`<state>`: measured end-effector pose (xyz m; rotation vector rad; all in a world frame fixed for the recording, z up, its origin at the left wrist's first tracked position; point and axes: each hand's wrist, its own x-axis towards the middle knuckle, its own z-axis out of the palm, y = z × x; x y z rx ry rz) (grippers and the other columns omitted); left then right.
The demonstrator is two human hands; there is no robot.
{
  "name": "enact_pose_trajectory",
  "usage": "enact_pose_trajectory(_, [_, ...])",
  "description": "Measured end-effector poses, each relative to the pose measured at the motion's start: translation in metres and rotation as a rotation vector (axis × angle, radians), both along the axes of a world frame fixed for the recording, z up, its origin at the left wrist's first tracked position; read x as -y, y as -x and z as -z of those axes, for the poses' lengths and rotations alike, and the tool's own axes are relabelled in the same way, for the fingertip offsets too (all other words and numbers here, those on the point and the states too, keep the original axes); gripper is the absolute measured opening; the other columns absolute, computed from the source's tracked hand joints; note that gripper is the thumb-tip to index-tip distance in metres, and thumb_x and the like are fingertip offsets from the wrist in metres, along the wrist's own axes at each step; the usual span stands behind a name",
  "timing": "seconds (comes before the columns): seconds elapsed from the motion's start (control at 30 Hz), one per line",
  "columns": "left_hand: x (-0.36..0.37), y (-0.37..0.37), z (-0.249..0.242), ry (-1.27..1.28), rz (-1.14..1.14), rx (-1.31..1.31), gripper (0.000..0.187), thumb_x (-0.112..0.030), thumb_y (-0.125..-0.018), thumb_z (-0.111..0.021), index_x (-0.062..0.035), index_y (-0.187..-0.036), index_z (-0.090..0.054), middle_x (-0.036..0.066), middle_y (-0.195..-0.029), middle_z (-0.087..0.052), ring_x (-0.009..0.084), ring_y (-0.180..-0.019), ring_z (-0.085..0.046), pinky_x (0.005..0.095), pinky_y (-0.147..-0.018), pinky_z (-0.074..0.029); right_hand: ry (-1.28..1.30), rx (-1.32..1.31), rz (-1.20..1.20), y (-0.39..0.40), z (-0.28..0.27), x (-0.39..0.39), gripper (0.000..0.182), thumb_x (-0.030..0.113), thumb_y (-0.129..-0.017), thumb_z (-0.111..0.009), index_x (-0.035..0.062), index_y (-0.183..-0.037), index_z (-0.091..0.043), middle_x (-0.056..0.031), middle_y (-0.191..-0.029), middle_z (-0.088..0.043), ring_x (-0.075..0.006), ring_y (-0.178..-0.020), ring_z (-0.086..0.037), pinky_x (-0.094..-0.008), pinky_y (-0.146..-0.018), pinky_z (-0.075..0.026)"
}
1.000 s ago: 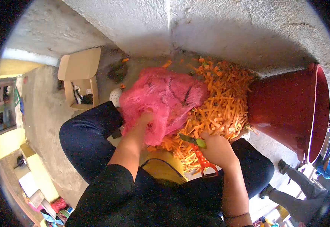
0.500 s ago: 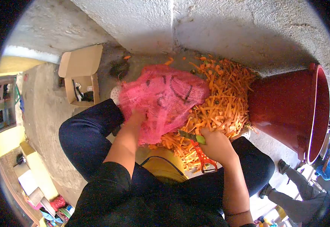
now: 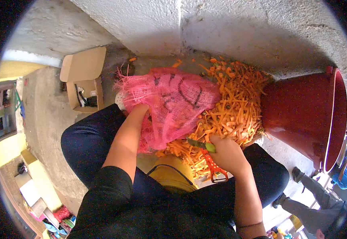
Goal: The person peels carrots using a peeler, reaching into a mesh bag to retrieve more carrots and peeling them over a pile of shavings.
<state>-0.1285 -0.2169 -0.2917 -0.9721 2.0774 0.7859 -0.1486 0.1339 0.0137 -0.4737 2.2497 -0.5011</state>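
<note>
My left hand (image 3: pixel 143 110) reaches into the mouth of a pink mesh sack (image 3: pixel 181 99) with dark markings; the mesh covers its fingers. My right hand (image 3: pixel 230 154) is closed round a small knife (image 3: pixel 196 142) with a green handle, its blade pointing left. An orange-red peeler (image 3: pixel 212 164) with white spots hangs down from the same hand. Beneath and right of the sack lies a big heap of orange carrot peelings (image 3: pixel 233 107). What the sack holds is hidden.
A large dark-red tub (image 3: pixel 301 115) stands on the right. A yellow container (image 3: pixel 169 171) sits between my knees. An open cardboard box (image 3: pixel 84 85) with small items is at the left, by the wall. Another person's legs (image 3: pixel 317 199) show at lower right.
My left hand has shifted slightly left and up, deeper into the sack's opening. The sack's left edge has lifted and spread to the left. My right hand has stayed almost still.
</note>
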Motion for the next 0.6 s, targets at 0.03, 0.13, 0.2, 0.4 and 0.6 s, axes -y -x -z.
enact_pose_trajectory(0.03, [0.002, 0.005, -0.002, 0.017, 0.007, -0.007, 0.033, -0.026, -0.072, -0.047, -0.0039, -0.095, -0.055, 0.016, -0.089, -0.058, 0.031, -0.079, -0.055, 0.0398, -0.07, -0.044, -0.005, 0.003, -0.006, 0.0, 0.0, 0.0, 0.015, 0.012, -0.069, -0.052, 0.002, -0.078, -0.047, -0.0215, -0.066, -0.054, -0.0388, -0.068, -0.054, -0.046, -0.061, -0.041])
enact_pose_trajectory(0.13, [0.007, 0.016, -0.003, 0.049, 0.015, -0.035, 0.033, -0.026, -0.072, -0.047, -0.004, -0.095, -0.055, 0.016, -0.089, -0.058, 0.031, -0.079, -0.055, 0.0397, -0.071, -0.044, -0.024, 0.008, -0.016, 0.001, 0.0, 0.001, 0.015, 0.012, -0.069, -0.052, 0.0023, -0.079, -0.048, -0.0212, -0.067, -0.055, -0.0384, -0.069, -0.054, -0.046, -0.061, -0.041])
enact_pose_trajectory(0.2, [0.01, 0.027, -0.005, 0.064, 0.019, -0.055, 0.033, -0.027, -0.072, -0.048, -0.004, -0.096, -0.055, 0.016, -0.089, -0.058, 0.031, -0.08, -0.055, 0.0397, -0.071, -0.044, -0.03, 0.018, -0.008, 0.002, -0.002, 0.002, 0.015, 0.012, -0.069, -0.052, 0.0027, -0.079, -0.048, -0.0209, -0.067, -0.055, -0.0383, -0.069, -0.054, -0.0459, -0.061, -0.041])
enact_pose_trajectory(0.4, [0.011, 0.033, -0.001, 0.084, 0.016, -0.07, 0.034, -0.027, -0.072, -0.048, -0.004, -0.096, -0.054, 0.016, -0.09, -0.058, 0.031, -0.08, -0.055, 0.0395, -0.071, -0.043, -0.035, 0.021, -0.017, 0.003, 0.001, 0.003, 0.016, 0.014, -0.069, -0.053, 0.0031, -0.08, -0.048, -0.0204, -0.067, -0.055, -0.0379, -0.069, -0.054, -0.0453, -0.061, -0.041])
enact_pose_trajectory(0.6, [0.016, -0.006, 0.014, 0.103, -0.021, -0.029, 0.035, -0.028, -0.072, -0.048, -0.0041, -0.097, -0.054, 0.016, -0.09, -0.058, 0.031, -0.081, -0.055, 0.0393, -0.072, -0.043, -0.021, 0.02, -0.022, 0.005, 0.004, 0.003, 0.016, 0.015, -0.07, -0.053, 0.0034, -0.081, -0.048, -0.02, -0.067, -0.055, -0.038, -0.069, -0.054, -0.0454, -0.061, -0.041])
